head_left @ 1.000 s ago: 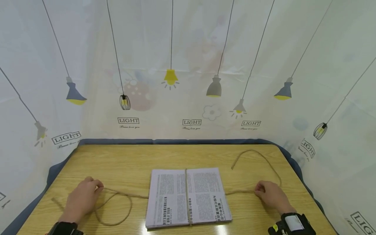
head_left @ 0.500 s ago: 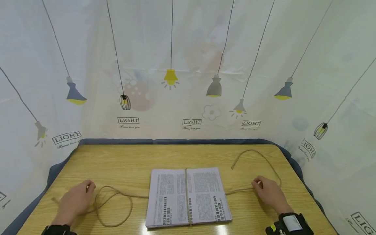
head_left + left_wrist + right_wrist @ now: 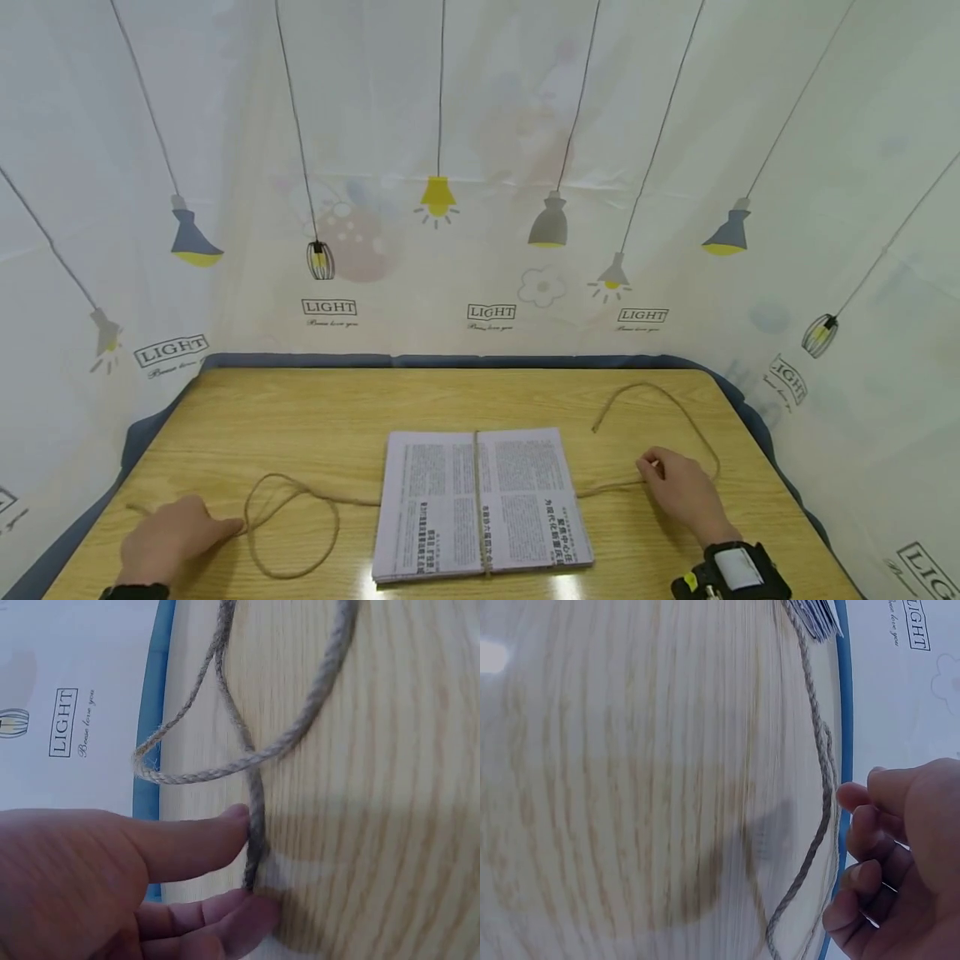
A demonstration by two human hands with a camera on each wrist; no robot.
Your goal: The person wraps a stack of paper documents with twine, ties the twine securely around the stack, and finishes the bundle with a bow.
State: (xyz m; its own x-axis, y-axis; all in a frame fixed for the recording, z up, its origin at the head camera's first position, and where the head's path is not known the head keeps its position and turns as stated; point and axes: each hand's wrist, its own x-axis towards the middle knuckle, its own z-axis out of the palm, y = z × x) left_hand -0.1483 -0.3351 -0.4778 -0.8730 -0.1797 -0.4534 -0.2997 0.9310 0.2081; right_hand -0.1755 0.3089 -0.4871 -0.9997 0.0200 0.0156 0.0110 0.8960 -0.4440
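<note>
A stack of folded newspapers (image 3: pixel 435 500) lies on the table, with jute rope (image 3: pixel 478 500) running across its top from back to front. More rope comes out at both sides. The left length (image 3: pixel 335 533) lies in loose loops, and my left hand (image 3: pixel 172 533) is at its outer part. In the left wrist view, the thumb touches the rope (image 3: pixel 256 795) and the fingertips lie beside it, apart from the thumb. My right hand (image 3: pixel 682 492) hovers by the right length (image 3: pixel 611 487), fingers loosely curled with nothing between them; the rope (image 3: pixel 826 780) passes just beyond its fingertips.
The wood-grain table (image 3: pixel 315 408) has a dark blue border (image 3: pixel 525 362) along its edge. Behind it hangs a pale curtain (image 3: pixel 465 100) printed with lamps. The right rope's free end (image 3: pixel 645 385) curves across the back right. Each wrist wears a black strap (image 3: pixel 731 571).
My left hand let go of the rope, drew back left, then lowered to a nearer part of the rope. My right hand shifted slightly left and back. The newspapers stayed put.
</note>
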